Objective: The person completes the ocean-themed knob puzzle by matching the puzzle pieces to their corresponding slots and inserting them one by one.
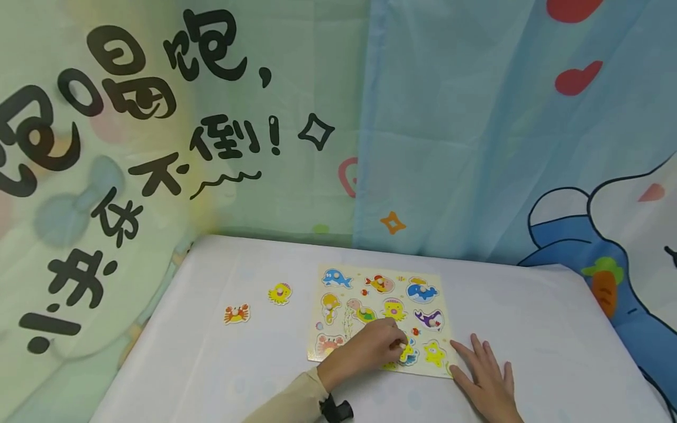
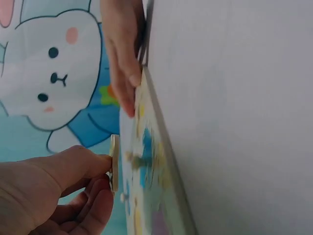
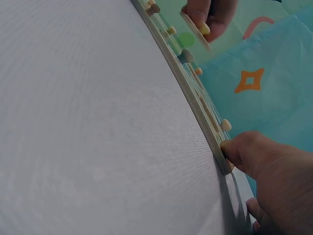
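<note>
My left hand (image 1: 367, 346) pinches a small flat puzzle piece (image 2: 115, 161) over the lower part of a pegged puzzle board (image 1: 351, 292). In the left wrist view that piece shows nearly edge-on, standing apart from the board, so its picture is hidden. The right wrist view shows a pale yellow knob (image 3: 204, 29) on it, between the fingertips. Spread out at the board's lower right corner, my right hand (image 1: 486, 382) touches the board's edge with its thumb (image 3: 237, 149). Sea animals cover the board, among them a yellow starfish (image 1: 435, 353) and a blue whale (image 1: 421, 292).
Left of the board, a red-orange crab piece (image 1: 237, 314) and a yellow octopus piece (image 1: 280, 293) lie loose on the white tablecloth (image 1: 185, 364). Printed curtains (image 1: 449, 147) hang behind the table and along its left side.
</note>
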Available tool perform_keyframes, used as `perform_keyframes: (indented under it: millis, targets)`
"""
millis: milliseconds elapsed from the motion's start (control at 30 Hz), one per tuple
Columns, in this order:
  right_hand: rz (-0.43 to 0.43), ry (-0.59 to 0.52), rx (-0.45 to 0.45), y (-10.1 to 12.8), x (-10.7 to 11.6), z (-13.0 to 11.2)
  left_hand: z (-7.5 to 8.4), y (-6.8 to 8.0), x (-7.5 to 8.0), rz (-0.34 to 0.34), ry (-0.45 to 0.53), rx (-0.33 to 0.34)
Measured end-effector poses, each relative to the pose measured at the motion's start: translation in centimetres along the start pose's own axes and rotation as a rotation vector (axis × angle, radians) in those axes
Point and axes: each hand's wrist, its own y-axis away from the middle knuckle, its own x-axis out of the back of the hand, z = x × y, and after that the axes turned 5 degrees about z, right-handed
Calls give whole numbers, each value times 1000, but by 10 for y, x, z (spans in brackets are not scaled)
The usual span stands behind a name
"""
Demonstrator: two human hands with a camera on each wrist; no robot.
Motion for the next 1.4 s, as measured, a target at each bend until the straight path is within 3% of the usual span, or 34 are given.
perform_keyframes:
  millis: [167, 533, 633, 967, 1400]
  targets:
    - [14, 7, 13, -1, 2, -1, 10, -18, -15, -33, -21, -14]
    - [23, 2, 42, 0, 0, 2, 28, -48, -41, -49, -131, 44]
    - [27, -1, 48, -1, -1, 2, 31, -50, -43, -76, -151, 63]
    - [31, 4, 45, 0, 3, 1, 36, -52, -46, -77, -237, -10]
    - [30, -8, 54, 3, 3, 2, 38, -51, -51, -105, -266, 24]
